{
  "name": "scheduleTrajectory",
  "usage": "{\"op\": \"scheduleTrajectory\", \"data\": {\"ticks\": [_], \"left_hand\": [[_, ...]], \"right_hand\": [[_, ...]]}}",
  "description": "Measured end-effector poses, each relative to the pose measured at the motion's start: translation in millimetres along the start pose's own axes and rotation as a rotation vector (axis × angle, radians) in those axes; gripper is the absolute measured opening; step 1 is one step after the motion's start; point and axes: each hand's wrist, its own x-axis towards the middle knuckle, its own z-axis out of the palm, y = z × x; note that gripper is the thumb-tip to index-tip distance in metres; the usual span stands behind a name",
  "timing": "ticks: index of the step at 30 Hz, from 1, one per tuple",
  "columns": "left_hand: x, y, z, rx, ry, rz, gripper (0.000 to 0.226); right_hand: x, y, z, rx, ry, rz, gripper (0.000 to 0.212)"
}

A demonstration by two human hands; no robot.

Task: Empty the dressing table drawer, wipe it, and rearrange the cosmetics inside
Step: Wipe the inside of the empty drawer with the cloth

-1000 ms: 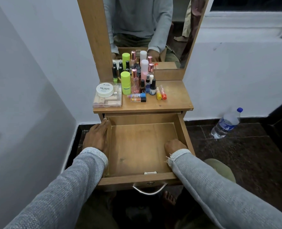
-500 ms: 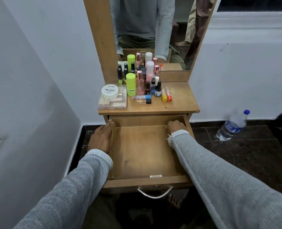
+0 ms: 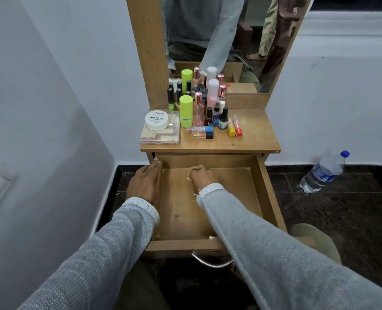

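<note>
The wooden drawer (image 3: 269,198) is pulled out and holds nothing but my right hand (image 3: 202,177), which presses a small tan cloth (image 3: 195,169) against the bottom near the back wall, left of centre. My left hand (image 3: 144,184) rests flat on the drawer's left side wall, fingers toward the back corner. The cosmetics stand on the table top (image 3: 252,139): a green bottle (image 3: 186,111), pink bottles (image 3: 212,92), nail polishes (image 3: 223,118), lying tubes (image 3: 202,132), and a white nail polish remover jar (image 3: 157,120) on a clear box (image 3: 161,135).
A mirror (image 3: 230,41) rises behind the table top. White walls close in on the left and behind. A plastic water bottle (image 3: 325,172) lies on the dark floor at right. A metal handle (image 3: 211,262) sticks out from the drawer front.
My right hand has swept with the cloth from the drawer's right front, up along the right side, then left along the back wall. My left hand has stayed on the left wall.
</note>
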Motion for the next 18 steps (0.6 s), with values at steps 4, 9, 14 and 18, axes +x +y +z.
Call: {"op": "scheduleTrajectory", "data": {"ticks": [4,9,14,18], "left_hand": [[3.2,-2.0,4.1,-0.025,0.031,-0.044,0.038],[0.8,-4.9,3.4,-0.050,0.047,-0.004,0.046],[0.5,-5.5,4.7,-0.050,0.038,0.008,0.047],[1.2,-1.8,0.3,-0.028,0.019,0.015,0.054]], "right_hand": [[14.7,-44.1,6.3,-0.017,0.057,-0.198,0.036],[29.6,-36.5,0.3,-0.024,0.026,-0.250,0.033],[16.8,-33.8,-5.8,0.004,-0.067,-0.334,0.024],[-9.3,-30.5,-0.5,0.068,-0.160,-0.413,0.028]]}}
